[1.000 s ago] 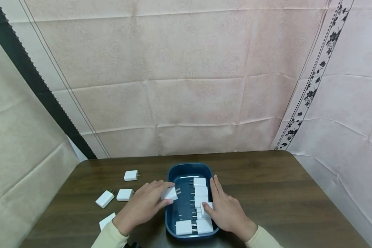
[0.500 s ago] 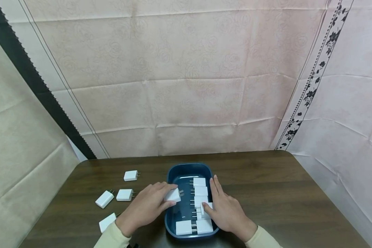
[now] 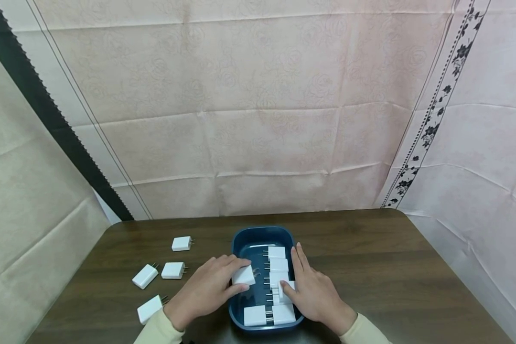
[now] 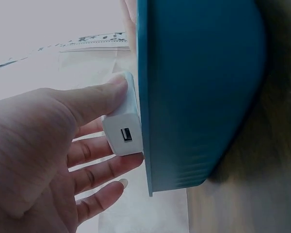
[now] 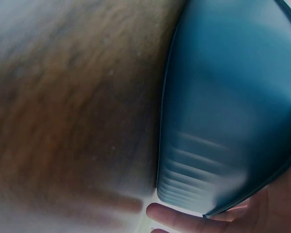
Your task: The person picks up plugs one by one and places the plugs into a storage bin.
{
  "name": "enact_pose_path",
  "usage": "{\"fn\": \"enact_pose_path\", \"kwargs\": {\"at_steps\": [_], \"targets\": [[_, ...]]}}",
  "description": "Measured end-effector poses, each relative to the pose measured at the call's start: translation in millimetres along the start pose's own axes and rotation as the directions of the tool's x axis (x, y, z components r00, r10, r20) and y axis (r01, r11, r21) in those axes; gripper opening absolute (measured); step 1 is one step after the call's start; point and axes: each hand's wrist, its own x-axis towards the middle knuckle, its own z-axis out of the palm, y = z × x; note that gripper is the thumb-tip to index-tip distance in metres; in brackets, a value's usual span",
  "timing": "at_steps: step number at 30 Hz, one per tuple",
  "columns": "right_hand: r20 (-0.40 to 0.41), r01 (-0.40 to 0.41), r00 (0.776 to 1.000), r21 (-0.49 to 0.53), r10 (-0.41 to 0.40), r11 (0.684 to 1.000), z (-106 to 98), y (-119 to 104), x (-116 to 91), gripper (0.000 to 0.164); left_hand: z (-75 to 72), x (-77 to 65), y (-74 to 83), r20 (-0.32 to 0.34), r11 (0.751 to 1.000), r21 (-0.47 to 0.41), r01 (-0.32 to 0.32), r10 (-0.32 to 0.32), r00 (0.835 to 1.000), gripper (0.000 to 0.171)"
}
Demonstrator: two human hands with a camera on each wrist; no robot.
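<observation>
My left hand [image 3: 212,287] pinches a white USB charger [image 3: 244,275] between thumb and fingers over the left rim of a blue tray [image 3: 236,241]. Its prongs point right into the tray, and its USB port shows in the left wrist view on the charger body [image 4: 123,128]. My right hand [image 3: 318,294] holds the tray's right side, fingers stretched along the outside of the wall and thumb inside over a charger [image 3: 282,292]. More chargers stand in a column along the tray's right side, and another charger [image 3: 255,316] lies at the near left.
Several white chargers lie loose on the brown wooden table [image 3: 391,267], left of the tray: a far charger [image 3: 181,243], a middle charger [image 3: 173,270], a left charger [image 3: 145,276] and a near charger [image 3: 149,309]. Pale patterned cloth [image 3: 258,119] hangs behind the table.
My left hand has moved slightly right and toward me, carrying the charger further over the tray. My right hand and the tray have stayed in place.
</observation>
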Motion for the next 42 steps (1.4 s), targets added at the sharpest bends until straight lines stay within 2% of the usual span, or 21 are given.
{"fn": "enact_pose_path", "kwargs": {"at_steps": [8, 18, 36, 42], "targets": [[-0.003, 0.001, 1.000, -0.002, -0.001, 1.000, 0, 0, 0, 0.088, 3.9, 2.2, 1.6, 0.036, 1.000, -0.017, -0.009, 0.009, 0.999, 0.052], [-0.009, 0.008, 1.000, 0.001, -0.008, 1.000, 1, 1, 0, 0.088, 8.0, 3.5, 3.8, 0.054, 0.998, 0.003, -0.057, 0.057, 0.997, 0.048], [-0.008, 0.003, 1.000, -0.002, -0.003, 1.000, 1, 0, 0, 0.088, 14.8, 4.7, 6.1, 0.080, 0.996, 0.050, -0.078, 0.074, 0.994, 0.044], [-0.009, 0.005, 1.000, 0.001, -0.005, 1.000, 1, 0, 0, 0.087, 17.3, 5.9, 5.0, 0.083, 0.996, 0.057, -0.067, 0.062, 0.995, 0.043]]}}
